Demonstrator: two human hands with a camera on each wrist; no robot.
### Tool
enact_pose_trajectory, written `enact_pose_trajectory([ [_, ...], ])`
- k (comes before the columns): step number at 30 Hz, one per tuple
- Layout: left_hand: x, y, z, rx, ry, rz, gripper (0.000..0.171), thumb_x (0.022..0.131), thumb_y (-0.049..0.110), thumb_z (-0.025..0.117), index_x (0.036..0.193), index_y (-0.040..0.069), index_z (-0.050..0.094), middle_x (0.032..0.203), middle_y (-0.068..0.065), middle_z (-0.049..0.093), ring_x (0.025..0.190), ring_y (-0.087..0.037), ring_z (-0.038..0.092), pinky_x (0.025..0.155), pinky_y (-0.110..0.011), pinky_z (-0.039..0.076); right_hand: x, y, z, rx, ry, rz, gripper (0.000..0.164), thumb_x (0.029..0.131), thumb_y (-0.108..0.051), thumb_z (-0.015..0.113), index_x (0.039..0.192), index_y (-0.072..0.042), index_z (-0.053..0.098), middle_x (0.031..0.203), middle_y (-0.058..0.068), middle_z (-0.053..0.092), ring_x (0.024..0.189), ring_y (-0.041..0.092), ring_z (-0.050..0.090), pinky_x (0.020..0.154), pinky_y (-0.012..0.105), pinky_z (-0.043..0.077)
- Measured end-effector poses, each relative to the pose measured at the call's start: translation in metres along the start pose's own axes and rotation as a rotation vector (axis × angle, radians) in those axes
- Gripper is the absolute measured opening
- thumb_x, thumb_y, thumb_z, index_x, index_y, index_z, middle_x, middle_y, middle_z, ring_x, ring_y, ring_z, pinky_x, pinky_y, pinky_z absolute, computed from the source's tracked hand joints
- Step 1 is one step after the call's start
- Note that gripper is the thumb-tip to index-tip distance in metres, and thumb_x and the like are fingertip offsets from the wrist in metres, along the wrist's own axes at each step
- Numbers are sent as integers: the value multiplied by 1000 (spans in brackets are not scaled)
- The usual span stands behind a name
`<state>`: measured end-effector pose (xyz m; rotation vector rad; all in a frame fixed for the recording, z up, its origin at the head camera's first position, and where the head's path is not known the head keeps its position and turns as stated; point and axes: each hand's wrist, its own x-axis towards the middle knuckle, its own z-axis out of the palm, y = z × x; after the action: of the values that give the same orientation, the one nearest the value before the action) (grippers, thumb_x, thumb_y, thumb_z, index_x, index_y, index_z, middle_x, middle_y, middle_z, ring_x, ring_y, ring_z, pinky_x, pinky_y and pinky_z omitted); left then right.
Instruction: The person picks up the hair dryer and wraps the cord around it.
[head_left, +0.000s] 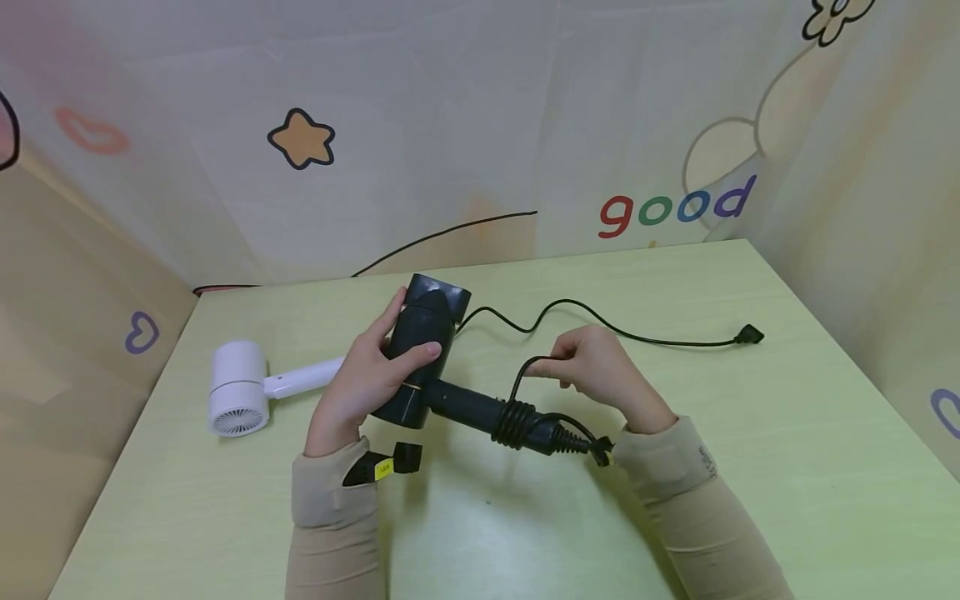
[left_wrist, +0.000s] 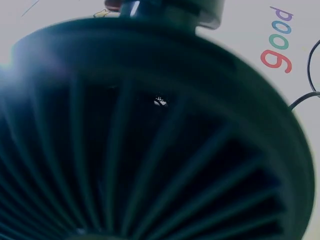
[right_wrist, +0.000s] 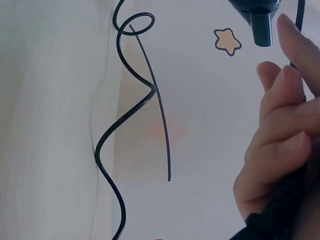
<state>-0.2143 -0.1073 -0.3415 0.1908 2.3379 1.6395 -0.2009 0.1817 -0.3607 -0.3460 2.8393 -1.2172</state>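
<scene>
My left hand grips the body of a black hair dryer, thumb across its front, holding it over the table. The dryer's slatted round grille fills most of the left wrist view. Several turns of black power cord are wound around its handle. A loop of that cord rises to my right hand, where thumb and fingers pinch it. In the right wrist view, curled fingers show at the right. Behind my left hand lies a white hair dryer, its handle partly hidden.
A wavy black cord runs across the back of the pale green table to a black plug at the right. A printed curtain hangs behind the table and along both sides.
</scene>
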Motion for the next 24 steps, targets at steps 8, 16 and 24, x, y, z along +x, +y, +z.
enact_pose_trajectory([
  [8, 1, -1, 2, 68, 3, 24, 84, 82, 43, 70, 142, 56, 14, 114, -19, 57, 92, -26, 66, 79, -39, 53, -2, -2, -2, 20, -5, 17, 40, 75, -36, 78, 52, -11, 58, 49, 4, 55, 47, 15, 36, 43, 23, 24],
  [16, 2, -2, 5, 182, 59, 41, 87, 79, 49, 70, 143, 55, 11, 122, -16, 56, 92, -26, 62, 75, -36, 52, -5, -7, -5, 17, 10, 9, 45, 74, -36, 79, 49, -10, 52, 46, -4, 47, 48, 15, 35, 44, 23, 22],
  [24, 3, -2, 7, 288, 141, 58, 90, 78, 54, 69, 144, 53, 8, 134, -13, 50, 96, -28, 58, 73, -36, 50, -9, -13, -8, 2, 12, -11, 34, 77, -30, 78, 55, -11, 60, 51, -5, 46, 52, 14, 39, 46, 23, 27],
])
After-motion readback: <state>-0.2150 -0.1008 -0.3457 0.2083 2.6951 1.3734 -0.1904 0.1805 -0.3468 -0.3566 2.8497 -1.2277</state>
